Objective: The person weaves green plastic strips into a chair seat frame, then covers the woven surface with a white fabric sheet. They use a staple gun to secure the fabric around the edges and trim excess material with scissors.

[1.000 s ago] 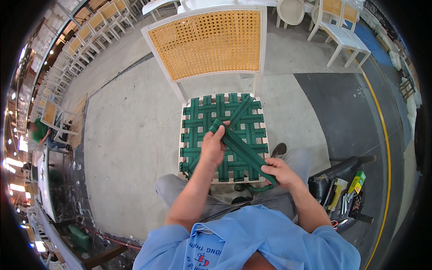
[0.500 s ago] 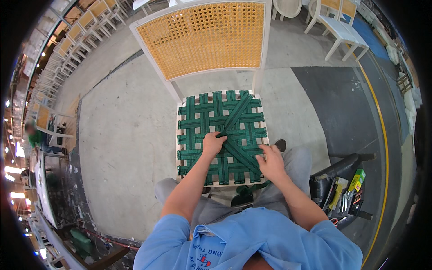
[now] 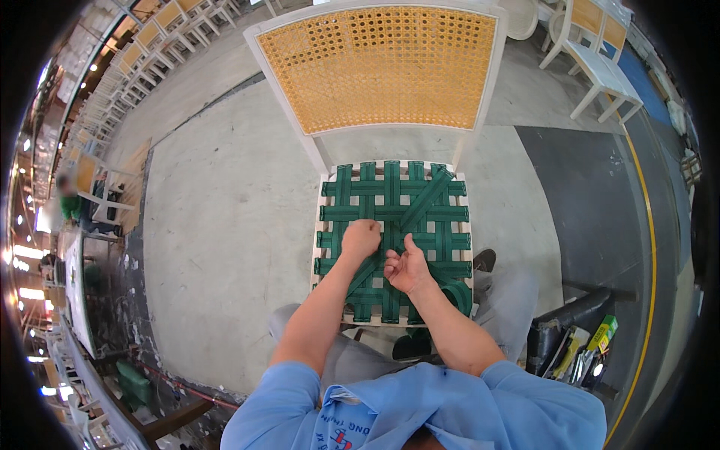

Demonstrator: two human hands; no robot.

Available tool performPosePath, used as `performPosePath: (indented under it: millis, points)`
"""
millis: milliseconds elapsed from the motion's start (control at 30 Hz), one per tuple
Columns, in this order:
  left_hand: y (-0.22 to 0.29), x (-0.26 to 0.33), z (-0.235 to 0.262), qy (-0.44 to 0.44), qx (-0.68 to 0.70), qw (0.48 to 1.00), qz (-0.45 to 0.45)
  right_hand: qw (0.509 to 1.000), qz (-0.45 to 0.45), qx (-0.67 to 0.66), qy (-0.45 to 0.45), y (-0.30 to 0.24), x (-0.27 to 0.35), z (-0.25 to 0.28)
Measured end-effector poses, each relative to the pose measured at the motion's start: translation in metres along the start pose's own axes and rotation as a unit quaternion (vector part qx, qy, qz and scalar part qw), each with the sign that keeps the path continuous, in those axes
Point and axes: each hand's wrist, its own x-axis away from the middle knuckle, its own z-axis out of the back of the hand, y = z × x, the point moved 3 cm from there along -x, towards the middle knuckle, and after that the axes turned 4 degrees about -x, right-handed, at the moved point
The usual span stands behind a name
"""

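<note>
White chair frame point(image 3: 319, 150) on grey concrete floor point(image 3: 225, 225), green webbing straps point(image 3: 394, 214) woven across its seat

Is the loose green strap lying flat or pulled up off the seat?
Cannot tell; the loose green strap runs diagonally across the woven seat.

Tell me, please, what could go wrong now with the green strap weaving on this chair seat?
1. The loose green strap lies diagonally over the woven seat; it may twist or enter the wrong row.
2. Both hands, left hand and right hand, work close together at the middle, so a finger might get pinched if the strap tightens.
3. The strap roll sits at the seat's near edge and could perhaps slip off.
</note>
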Motion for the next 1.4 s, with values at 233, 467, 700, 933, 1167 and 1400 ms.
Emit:
performPosePath:
  millis: [233,467,700,933,1167,1400]
  points:
    - [0.032,-0.044,-0.034,-0.298,-0.076,0.941,0.143,0.995,-0.074,-0.059,0.013,-0.035,-0.016,0.011]
    - [0.020,-0.059,-0.042,-0.372,-0.133,0.902,0.174,0.989,-0.126,-0.072,-0.015,-0.037,-0.017,0.007]
    - [0.025,-0.050,-0.042,-0.358,-0.212,0.899,0.138,0.990,-0.111,-0.091,-0.008,-0.030,-0.018,-0.001]
    - [0.061,-0.041,-0.042,-0.296,-0.163,0.940,0.056,0.997,0.021,-0.044,0.061,-0.047,0.014,-0.014]
    - [0.017,-0.040,0.101,0.124,-0.096,0.985,-0.072,0.885,0.169,0.435,0.009,-0.057,0.109,-0.001]
    - [0.071,-0.020,0.146,-0.140,0.217,0.961,-0.097,0.624,0.453,0.626,-0.117,-0.104,0.108,-0.083]
